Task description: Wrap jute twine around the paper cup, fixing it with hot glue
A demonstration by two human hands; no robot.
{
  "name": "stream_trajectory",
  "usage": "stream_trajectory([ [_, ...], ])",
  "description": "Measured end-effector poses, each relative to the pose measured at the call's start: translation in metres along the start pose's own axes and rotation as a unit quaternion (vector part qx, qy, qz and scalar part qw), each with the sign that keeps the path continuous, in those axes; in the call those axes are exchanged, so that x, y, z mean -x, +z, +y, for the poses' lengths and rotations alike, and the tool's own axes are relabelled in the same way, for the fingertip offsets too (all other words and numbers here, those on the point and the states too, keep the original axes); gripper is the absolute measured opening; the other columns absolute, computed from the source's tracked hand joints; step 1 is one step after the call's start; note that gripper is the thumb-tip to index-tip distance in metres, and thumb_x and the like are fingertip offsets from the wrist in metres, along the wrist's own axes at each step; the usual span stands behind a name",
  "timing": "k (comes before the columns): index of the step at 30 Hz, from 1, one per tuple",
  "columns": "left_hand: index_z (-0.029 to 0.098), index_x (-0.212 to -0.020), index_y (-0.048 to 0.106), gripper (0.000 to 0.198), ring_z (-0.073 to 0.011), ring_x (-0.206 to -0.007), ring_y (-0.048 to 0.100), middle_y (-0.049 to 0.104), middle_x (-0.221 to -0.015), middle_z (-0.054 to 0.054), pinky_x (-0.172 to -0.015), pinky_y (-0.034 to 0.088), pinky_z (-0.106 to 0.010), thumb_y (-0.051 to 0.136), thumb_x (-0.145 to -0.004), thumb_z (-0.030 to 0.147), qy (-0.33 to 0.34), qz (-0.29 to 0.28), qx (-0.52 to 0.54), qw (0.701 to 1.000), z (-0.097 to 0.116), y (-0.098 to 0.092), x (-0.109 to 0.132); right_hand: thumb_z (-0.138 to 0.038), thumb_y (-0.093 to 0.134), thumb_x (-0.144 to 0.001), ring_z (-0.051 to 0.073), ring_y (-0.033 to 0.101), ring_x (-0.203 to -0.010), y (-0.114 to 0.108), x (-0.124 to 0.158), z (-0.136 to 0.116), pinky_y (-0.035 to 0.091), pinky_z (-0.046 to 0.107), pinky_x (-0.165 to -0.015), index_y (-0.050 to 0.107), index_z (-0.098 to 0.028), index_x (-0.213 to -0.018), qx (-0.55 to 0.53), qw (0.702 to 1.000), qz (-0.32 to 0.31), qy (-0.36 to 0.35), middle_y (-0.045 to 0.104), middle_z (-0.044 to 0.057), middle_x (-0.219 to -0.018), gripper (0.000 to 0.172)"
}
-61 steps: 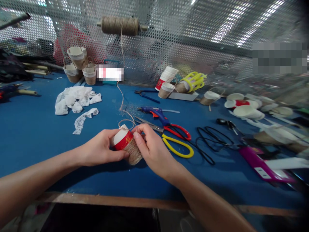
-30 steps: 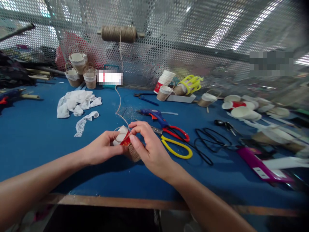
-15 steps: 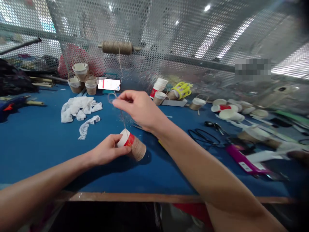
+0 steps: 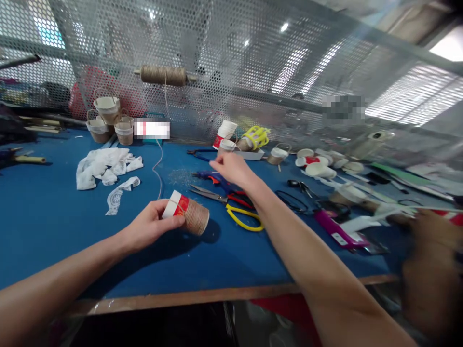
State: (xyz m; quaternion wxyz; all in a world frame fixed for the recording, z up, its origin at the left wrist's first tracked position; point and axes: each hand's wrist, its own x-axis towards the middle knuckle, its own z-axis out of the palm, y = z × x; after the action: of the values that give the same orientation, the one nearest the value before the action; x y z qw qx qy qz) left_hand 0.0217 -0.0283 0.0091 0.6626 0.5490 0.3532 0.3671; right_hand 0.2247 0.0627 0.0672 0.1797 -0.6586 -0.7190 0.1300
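My left hand (image 4: 146, 225) holds a paper cup (image 4: 195, 217) on its side above the blue table, its mouth end toward the palm. Brown twine is wound round the cup's lower part; a red printed band and white rim stay bare. From the cup a loose strand of twine (image 4: 156, 167) runs back toward the twine spool (image 4: 163, 75). My right hand (image 4: 233, 168) hovers over the tools with fingers curled together; whether anything is in them is hidden. Below it lie a blue glue gun (image 4: 224, 183) and yellow-handled scissors (image 4: 246, 220).
White lace (image 4: 101, 166) lies at left. Twine-covered little baskets (image 4: 124, 132) stand behind it, beside a phone (image 4: 152, 129). On the right are cups (image 4: 320, 170), a purple tool (image 4: 333, 229) and another person's blurred arm (image 4: 432, 260). Mesh (image 4: 231, 58) closes the back.
My right hand has let go of the twine and moved right, over the tools. The strand now hangs slack. My left hand keeps the cup, tilted flatter. The view has shifted right.
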Motion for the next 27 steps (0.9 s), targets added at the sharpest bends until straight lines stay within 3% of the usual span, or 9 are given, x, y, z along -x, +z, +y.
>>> stream_trajectory([
  [2,0.012,-0.079,0.061,0.020,-0.0146,-0.068,0.056,0.064,-0.074,-0.003,-0.070,0.045,-0.028,0.065,-0.066,0.027,0.014,-0.013,-0.026,0.999,-0.001,0.000,0.000,-0.024,0.058,-0.079,0.020,0.059,-0.080,0.005,-0.001,0.030,0.048,0.036,-0.071,0.061,-0.010,-0.081,0.036,0.997,-0.032,0.058,0.062,0.010,-0.084,0.014],
  [4,0.012,-0.080,0.061,0.021,-0.0145,-0.068,0.055,0.063,-0.075,-0.003,-0.069,0.044,-0.028,0.063,-0.068,0.028,0.028,-0.015,-0.064,0.997,-0.003,-0.002,0.000,-0.029,0.053,-0.084,0.018,0.057,-0.088,0.015,-0.003,0.049,0.048,0.037,-0.075,0.057,-0.014,-0.101,0.050,0.992,-0.066,0.093,0.058,0.008,-0.103,0.023],
  [8,0.011,-0.083,0.062,0.020,-0.0168,-0.077,0.056,0.062,-0.086,-0.007,-0.072,0.044,-0.028,0.058,-0.075,0.029,0.088,-0.025,-0.166,0.982,-0.005,-0.006,0.001,-0.031,0.048,-0.086,0.018,0.055,-0.094,0.032,-0.009,0.057,0.047,0.038,-0.079,0.052,-0.018,-0.111,0.030,0.988,-0.088,0.126,0.053,0.008,-0.114,0.028],
  [13,0.012,-0.080,0.063,0.017,-0.0181,-0.082,0.056,0.062,-0.087,-0.007,-0.079,0.043,-0.030,0.054,-0.079,0.026,0.139,-0.038,-0.243,0.959,-0.002,-0.010,0.002,-0.023,0.060,-0.076,0.016,0.058,-0.072,0.022,-0.002,0.048,0.048,0.031,-0.064,0.057,-0.012,-0.091,-0.067,0.990,-0.037,0.117,0.061,0.007,-0.085,0.019],
  [16,0.013,-0.081,0.063,0.017,-0.0188,-0.082,0.056,0.063,-0.088,-0.007,-0.079,0.044,-0.031,0.054,-0.079,0.026,0.144,-0.037,-0.250,0.957,0.000,-0.012,0.001,-0.018,0.060,-0.072,0.013,0.057,-0.067,0.007,0.020,0.038,0.046,0.026,-0.061,0.053,-0.015,-0.093,-0.153,0.985,0.011,0.075,0.060,0.003,-0.079,0.022],
  [19,0.013,-0.082,0.063,0.017,-0.0191,-0.082,0.057,0.064,-0.089,-0.007,-0.080,0.044,-0.032,0.054,-0.079,0.026,0.144,-0.031,-0.250,0.957,0.000,-0.014,0.000,-0.031,0.060,-0.072,0.011,0.052,-0.053,-0.004,0.048,0.029,0.043,0.024,-0.051,0.054,-0.015,-0.078,-0.291,0.956,-0.023,0.036,0.055,-0.001,-0.060,0.017],
  [21,0.013,-0.082,0.063,0.017,-0.0191,-0.083,0.057,0.064,-0.089,-0.007,-0.080,0.044,-0.032,0.054,-0.079,0.026,0.141,-0.024,-0.251,0.957,0.000,-0.014,-0.001,-0.032,0.063,-0.069,0.010,0.051,-0.049,-0.006,0.065,0.023,0.042,0.024,-0.047,0.056,-0.015,-0.075,-0.356,0.933,-0.052,0.024,0.056,0.000,-0.059,0.020],
  [24,0.012,-0.080,0.063,0.016,-0.0193,-0.082,0.057,0.064,-0.086,-0.008,-0.080,0.044,-0.031,0.055,-0.077,0.025,0.134,-0.008,-0.246,0.960,-0.001,-0.015,-0.003,-0.030,0.058,-0.074,0.009,0.051,-0.047,-0.006,0.084,0.017,0.042,0.023,-0.046,0.060,-0.014,-0.084,-0.364,0.925,-0.100,-0.035,0.061,0.002,-0.066,0.018],
  [27,0.011,-0.084,0.063,0.017,-0.0198,-0.084,0.057,0.063,-0.089,-0.008,-0.081,0.044,-0.031,0.055,-0.077,0.024,0.116,0.001,-0.228,0.967,-0.002,-0.015,-0.006,-0.032,0.056,-0.077,0.009,0.050,-0.044,-0.007,0.097,0.013,0.042,0.022,-0.041,0.061,-0.016,-0.082,-0.330,0.935,-0.117,-0.052,0.057,-0.001,-0.055,0.017],
])
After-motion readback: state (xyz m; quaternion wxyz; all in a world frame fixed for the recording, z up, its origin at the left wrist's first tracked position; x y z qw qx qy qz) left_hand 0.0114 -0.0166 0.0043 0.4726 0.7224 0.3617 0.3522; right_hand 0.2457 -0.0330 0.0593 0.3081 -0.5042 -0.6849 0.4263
